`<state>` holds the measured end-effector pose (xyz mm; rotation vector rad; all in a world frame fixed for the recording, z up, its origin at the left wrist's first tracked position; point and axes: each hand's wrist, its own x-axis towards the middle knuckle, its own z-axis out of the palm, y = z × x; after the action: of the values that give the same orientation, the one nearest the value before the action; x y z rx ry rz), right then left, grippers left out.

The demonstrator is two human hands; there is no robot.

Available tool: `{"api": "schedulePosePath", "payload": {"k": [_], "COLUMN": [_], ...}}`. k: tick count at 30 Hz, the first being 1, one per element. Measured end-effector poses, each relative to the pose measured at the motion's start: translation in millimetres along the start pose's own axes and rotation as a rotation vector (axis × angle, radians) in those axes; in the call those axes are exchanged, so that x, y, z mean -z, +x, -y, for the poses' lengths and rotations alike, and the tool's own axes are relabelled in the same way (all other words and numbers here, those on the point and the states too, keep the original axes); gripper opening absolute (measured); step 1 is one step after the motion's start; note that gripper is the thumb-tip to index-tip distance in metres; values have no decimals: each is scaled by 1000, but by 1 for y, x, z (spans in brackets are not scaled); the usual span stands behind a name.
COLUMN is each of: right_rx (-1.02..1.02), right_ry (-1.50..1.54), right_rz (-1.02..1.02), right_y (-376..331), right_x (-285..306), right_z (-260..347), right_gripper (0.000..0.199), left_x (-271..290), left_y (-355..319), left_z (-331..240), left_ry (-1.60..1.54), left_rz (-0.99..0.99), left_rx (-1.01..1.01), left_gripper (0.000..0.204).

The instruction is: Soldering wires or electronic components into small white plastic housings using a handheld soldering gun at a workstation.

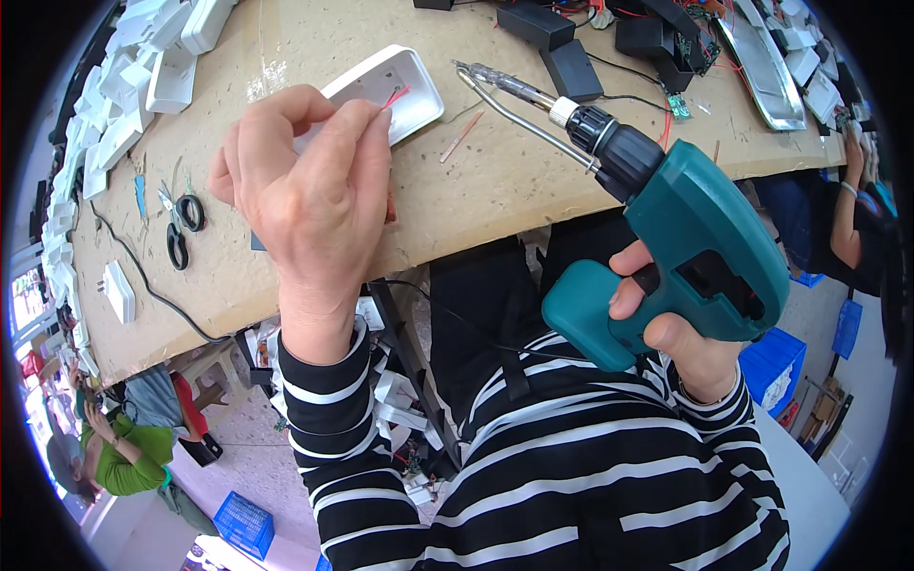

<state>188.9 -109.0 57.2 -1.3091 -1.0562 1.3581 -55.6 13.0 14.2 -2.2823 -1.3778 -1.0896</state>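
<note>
My right hand (666, 319) is wrapped round the handle of a green and black soldering gun (709, 224), with a finger at its trigger. The gun's metal tip and curved solder feed tube point to the upper left, over the table and apart from my left hand. My left hand (309, 181) is closed in a pinch on thin red wires (396, 96), whose ends stick out past the fingertips. Behind those fingers lies a white plastic housing (414, 90), partly covered by the hand. Under my left palm a reddish-brown piece (390, 205) shows only at its edge.
Black-handled scissors (179, 228) and a white plug adapter (118, 293) lie at the left, near many white housings (171, 81). Black boxes (571, 68), a green circuit board (678, 107) and a metal tray (766, 71) are at the far right. Other people work at both sides.
</note>
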Motion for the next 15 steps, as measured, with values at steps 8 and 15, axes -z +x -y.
{"api": "schedulePosePath", "payload": {"k": [8,15], "right_rx": [-86,31], "right_ry": [-3,-152], "right_rz": [81,239], "right_y": [0,6], "right_x": [0,5], "right_z": [0,-12], "right_gripper": [73,68], "left_x": [-9,-18], "left_y": [1,0], "left_z": [5,5], "left_ry": [-72,-134], "left_rz": [-14,-27], "left_rx": [95,120], "left_gripper": [8,4]}}
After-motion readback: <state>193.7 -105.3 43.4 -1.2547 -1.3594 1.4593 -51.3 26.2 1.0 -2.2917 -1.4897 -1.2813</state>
